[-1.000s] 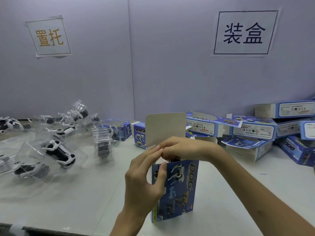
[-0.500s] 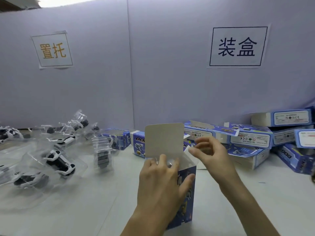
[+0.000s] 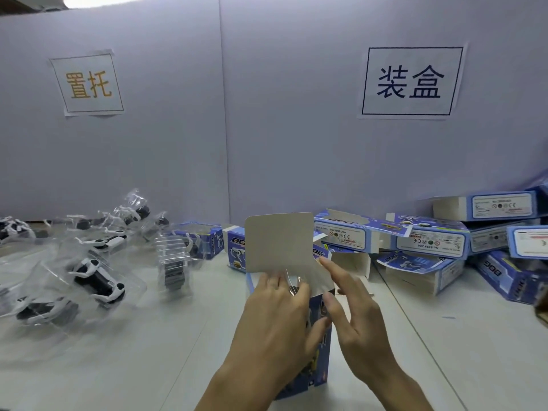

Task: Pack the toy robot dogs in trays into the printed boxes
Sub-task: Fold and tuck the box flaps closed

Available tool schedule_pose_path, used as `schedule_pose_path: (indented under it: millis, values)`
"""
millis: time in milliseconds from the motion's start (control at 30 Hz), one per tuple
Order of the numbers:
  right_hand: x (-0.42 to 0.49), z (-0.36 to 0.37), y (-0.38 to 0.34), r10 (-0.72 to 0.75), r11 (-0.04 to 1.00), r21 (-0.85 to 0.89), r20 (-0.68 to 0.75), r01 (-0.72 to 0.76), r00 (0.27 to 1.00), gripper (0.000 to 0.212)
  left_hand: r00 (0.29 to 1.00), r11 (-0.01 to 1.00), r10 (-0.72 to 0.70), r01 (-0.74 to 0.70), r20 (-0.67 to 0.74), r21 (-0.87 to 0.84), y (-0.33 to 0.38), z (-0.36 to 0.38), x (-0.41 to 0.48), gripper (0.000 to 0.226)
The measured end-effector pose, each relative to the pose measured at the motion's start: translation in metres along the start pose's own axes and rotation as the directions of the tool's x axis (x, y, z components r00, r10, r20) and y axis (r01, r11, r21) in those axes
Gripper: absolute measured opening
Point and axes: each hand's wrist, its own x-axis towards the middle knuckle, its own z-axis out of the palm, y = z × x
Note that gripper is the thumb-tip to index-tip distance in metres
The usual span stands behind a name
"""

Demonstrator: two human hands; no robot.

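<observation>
**Boxing station: one carton at the closing stage**

An upright printed box (image 3: 323,348) is shown at lower centre of the frame, standing on the white table (image 3: 142,357). It is gripped by the left hand (image 3: 275,318): the thumb is wrapped onto the blue front face and the fingers are curled over the open mouth. Clear plastic and a dark part are glimpsed inside the mouth and are judged to be a tray (image 3: 292,284) with its dog. The grey top flap (image 3: 278,241) stands raised and unfolded. The right hand (image 3: 358,321) is held just beside the box, fingers straight and spread, gripping nothing. Its forefinger lies at the white side flap (image 3: 321,280) (contact cannot be confirmed). Insertion is therefore judged done for this box, with the tucking of the flaps left to do. At left of the frame several trayed toy robot dogs (image 3: 98,281) lie unboxed. At right a heap of boxes (image 3: 430,241) is seen, some with flaps open (contents hidden).
</observation>
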Motion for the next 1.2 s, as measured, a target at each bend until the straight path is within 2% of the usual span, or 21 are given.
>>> schedule_pose_path:
  millis: [133,300,433,500,633,767,867,967,1033,1100,1133,1200]
  values:
    - [-0.004,0.002,0.000,-0.010,0.999,-0.045,0.127,0.016,0.992,0.056,0.996,0.990,0.064,-0.070,-0.053,-0.118,-0.006,0.004,-0.003,0.049]
    - [0.002,0.004,-0.004,-0.044,0.999,-0.014,0.101,0.046,0.994,0.042,0.992,0.988,0.082,-0.094,-0.095,-0.124,-0.003,0.004,-0.003,0.050]
    - [0.012,-0.002,-0.010,-0.045,0.997,-0.058,0.056,0.048,0.997,0.037,0.989,0.979,0.036,-0.064,-0.144,-0.195,-0.003,0.007,-0.003,0.051]
    - [0.016,-0.004,-0.013,-0.010,1.000,-0.012,0.063,0.011,0.998,0.031,0.988,0.976,0.014,-0.047,-0.154,-0.214,-0.002,0.007,-0.002,0.056]
    - [0.029,-0.007,-0.008,0.121,0.972,0.191,0.079,-0.134,0.990,0.020,0.989,0.986,0.044,-0.067,-0.144,-0.155,0.000,0.009,0.000,0.065]
    - [0.039,-0.010,0.001,0.302,0.879,0.337,0.155,-0.337,0.941,0.035,0.992,0.985,0.039,-0.059,-0.122,-0.160,0.000,0.010,0.002,0.065]
    - [0.044,-0.008,0.005,0.348,0.844,0.378,0.157,-0.381,0.924,0.046,0.991,0.985,0.043,-0.065,-0.130,-0.163,-0.001,0.010,0.004,0.062]
    - [0.060,-0.010,-0.003,0.309,0.870,0.378,0.086,-0.318,0.947,0.051,0.991,0.984,0.058,-0.078,-0.124,-0.161,-0.003,0.009,0.003,0.058]
    - [0.080,-0.014,-0.014,0.239,0.909,0.359,-0.033,-0.212,0.970,0.039,0.992,0.985,0.067,-0.083,-0.104,-0.154,-0.003,0.008,0.003,0.058]
    - [0.106,-0.019,-0.029,0.130,0.948,0.302,-0.083,-0.099,0.988,0.027,0.993,0.986,0.076,-0.088,-0.085,-0.145,-0.004,0.007,0.005,0.057]
    - [0.120,-0.021,-0.038,0.067,0.963,0.266,-0.055,-0.051,0.996,0.025,0.994,0.986,0.078,-0.089,-0.077,-0.142,-0.005,0.006,0.005,0.057]
    - [0.151,-0.020,-0.052,-0.010,0.982,0.191,0.145,-0.018,0.989,0.028,0.996,0.986,0.073,-0.079,-0.051,-0.147,-0.004,0.005,0.005,0.057]
